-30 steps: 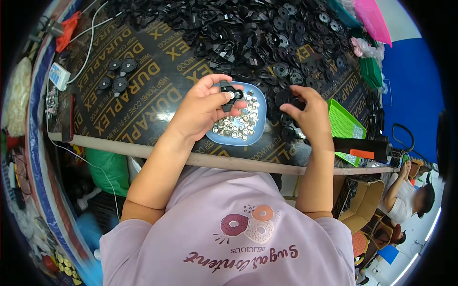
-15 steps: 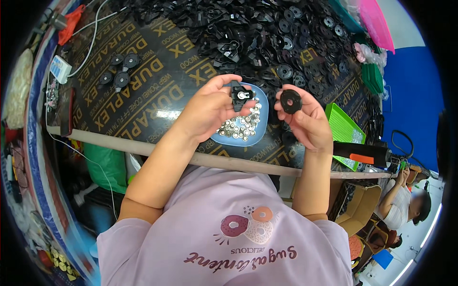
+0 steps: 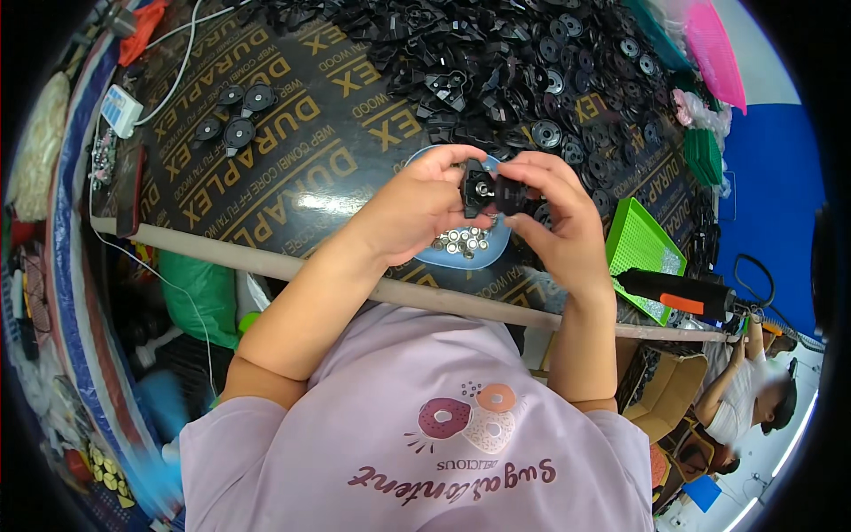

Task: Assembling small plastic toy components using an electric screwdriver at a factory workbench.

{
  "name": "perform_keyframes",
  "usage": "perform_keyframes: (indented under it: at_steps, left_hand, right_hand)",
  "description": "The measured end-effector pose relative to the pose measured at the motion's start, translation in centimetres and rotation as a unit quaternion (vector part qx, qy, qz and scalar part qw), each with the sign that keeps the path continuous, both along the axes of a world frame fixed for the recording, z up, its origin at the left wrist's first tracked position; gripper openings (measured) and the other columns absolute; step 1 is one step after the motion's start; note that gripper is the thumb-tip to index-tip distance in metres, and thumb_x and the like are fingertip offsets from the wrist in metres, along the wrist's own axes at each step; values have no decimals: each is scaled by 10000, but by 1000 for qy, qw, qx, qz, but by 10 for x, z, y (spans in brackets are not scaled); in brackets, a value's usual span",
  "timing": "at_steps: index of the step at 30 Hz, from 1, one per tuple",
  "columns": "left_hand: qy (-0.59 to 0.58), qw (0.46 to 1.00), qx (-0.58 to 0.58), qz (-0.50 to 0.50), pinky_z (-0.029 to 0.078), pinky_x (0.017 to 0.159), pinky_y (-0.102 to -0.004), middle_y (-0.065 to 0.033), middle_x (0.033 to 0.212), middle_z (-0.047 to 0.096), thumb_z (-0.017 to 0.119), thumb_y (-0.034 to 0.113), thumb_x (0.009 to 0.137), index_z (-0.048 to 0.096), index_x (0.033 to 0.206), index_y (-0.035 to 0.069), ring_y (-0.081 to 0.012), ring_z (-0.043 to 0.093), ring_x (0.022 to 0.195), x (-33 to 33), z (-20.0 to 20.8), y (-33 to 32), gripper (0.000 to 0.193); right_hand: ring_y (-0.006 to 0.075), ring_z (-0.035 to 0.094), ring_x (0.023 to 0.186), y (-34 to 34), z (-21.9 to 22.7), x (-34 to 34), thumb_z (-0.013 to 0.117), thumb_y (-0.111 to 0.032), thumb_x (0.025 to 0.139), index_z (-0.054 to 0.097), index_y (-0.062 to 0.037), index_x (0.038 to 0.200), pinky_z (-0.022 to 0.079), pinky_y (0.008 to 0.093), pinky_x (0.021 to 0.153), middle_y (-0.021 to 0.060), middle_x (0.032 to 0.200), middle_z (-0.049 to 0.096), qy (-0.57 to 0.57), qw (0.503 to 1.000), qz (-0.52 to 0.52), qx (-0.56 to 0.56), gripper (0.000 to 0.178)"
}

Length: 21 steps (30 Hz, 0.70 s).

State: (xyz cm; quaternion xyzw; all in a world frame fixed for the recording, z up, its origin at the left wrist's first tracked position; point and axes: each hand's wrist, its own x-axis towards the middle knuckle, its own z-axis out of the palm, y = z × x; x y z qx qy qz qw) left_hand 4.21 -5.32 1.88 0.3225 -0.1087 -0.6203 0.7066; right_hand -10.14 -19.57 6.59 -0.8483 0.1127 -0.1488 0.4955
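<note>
In my left hand (image 3: 415, 206) is a black plastic bracket (image 3: 475, 188) with a small silver metal piece at its centre. My right hand (image 3: 560, 220) pinches a black round disc (image 3: 511, 192), turned nearly edge-on and close beside the bracket. Whether the two parts touch I cannot tell. Both hands are over a blue bowl (image 3: 483, 259), which they partly cover. Small silver ring-shaped metal parts (image 3: 456, 241) lie in the bowl.
Black plastic parts (image 3: 461, 89) are heaped across the back of the table. Several put-together black pieces (image 3: 239, 133) sit at the left. On the right are a green basket (image 3: 628, 232) and a black-and-orange power screwdriver (image 3: 678, 293). Another person (image 3: 749, 390) is at far right.
My right hand has moved left, bringing the disc up to the bracket and turning it edge-on. My left hand has shifted slightly right with the bracket.
</note>
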Motion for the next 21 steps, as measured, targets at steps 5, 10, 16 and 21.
perform_keyframes:
  at_steps: [5, 10, 16, 21]
  left_hand:
    - [-13, 1000, -3, -3, 553, 846, -354, -124, 1126, 601, 464, 4, 914, 408, 1317, 18, -211, 640, 979, -4, 5, 2, 407]
    - [-12, 1000, -4, 11, 561, 827, -338, -119, 1099, 608, 479, 12, 916, 413, 1315, 12, -209, 643, 980, -5, 3, 4, 405]
    - [-24, 999, -14, -22, 512, 960, -412, -154, 1221, 585, 473, 20, 921, 408, 1330, 13, -261, 622, 1107, -2, 4, 4, 414]
    - [-18, 1000, 2, -17, 526, 933, -385, -69, 1086, 592, 468, -2, 900, 426, 1322, 15, -190, 635, 1008, -4, 9, 3, 424]
  right_hand:
    - [287, 574, 1106, 9, 4, 11, 682, 157, 623, 656, -52, 1153, 457, 356, 948, 121, 1173, 592, 7, 992, 19, -125, 571]
    - [326, 558, 1089, 17, 11, 14, 665, 158, 629, 642, -44, 1142, 461, 376, 932, 118, 1149, 606, 12, 990, 19, -141, 553]
    - [303, 541, 1078, 14, 9, 7, 794, 39, 616, 650, -71, 1164, 457, 375, 900, 105, 1131, 600, -8, 998, -15, -54, 577]
    - [274, 548, 1024, 15, -1, 10, 840, -35, 600, 673, -73, 1141, 449, 355, 879, 105, 1086, 604, -6, 988, -28, -151, 567]
